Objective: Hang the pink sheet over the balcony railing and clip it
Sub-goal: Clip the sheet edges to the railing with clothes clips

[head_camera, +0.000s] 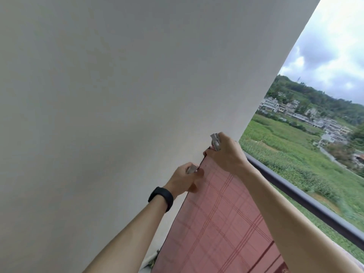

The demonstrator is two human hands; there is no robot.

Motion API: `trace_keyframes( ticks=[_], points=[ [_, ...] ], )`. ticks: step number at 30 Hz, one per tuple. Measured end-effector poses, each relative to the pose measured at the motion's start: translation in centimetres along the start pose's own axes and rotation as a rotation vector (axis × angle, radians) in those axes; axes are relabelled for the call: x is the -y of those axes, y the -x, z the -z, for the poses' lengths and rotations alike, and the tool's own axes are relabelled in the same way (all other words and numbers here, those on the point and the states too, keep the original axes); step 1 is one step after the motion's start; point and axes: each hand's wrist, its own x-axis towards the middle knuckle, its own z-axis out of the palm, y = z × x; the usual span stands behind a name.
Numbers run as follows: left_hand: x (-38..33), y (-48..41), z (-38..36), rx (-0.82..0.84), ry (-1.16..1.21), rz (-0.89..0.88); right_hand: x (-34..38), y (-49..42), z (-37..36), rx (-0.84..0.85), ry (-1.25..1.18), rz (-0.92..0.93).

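Pink sheet point(216, 223) hangs draped over the dark railing point(307, 200), its top corner against the wall point(98, 95). Right hand point(226, 154) grasps that corner and a clip point(215, 141). Left hand point(183, 180) pinches a second clip point(191, 168), seemingly at the sheet's edge.

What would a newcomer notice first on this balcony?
The pink checked sheet hanging at bottom centre, beside a white wall filling the left. At its top corner the left hand holds one pale clip and the right hand a second clip. On the right, the dark railing runs past green fields.
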Motion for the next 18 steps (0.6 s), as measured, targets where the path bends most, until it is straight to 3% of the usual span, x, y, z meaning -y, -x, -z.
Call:
trace_keyframes(
  ticks=[3, 5, 8, 13, 18],
  points=[
    [-0.2, -0.6, -0.7, 0.093, 0.112, 0.064, -0.7, -0.1, 0.4, -0.026, -0.142, -0.048],
    [-0.2, -1.2, -0.5, 0.063, 0.082, 0.02, -0.9, -0.1, 0.2, -0.061, -0.14, -0.034],
    [0.5, -1.4, 0.0, -0.07, -0.021, -0.058, -0.2, 0.5, 0.1, -0.04, -0.055, -0.026],
    [1.6, -1.3, 0.0, -0.184, -0.129, -0.137, 1.8, 1.1, 0.3, 0.087, 0.332, -0.042],
    [1.9, -1.2, 0.6, -0.175, -0.175, -0.203, 1.4, 1.0, -1.3, -0.016, 0.307, -0.02]
  ],
)
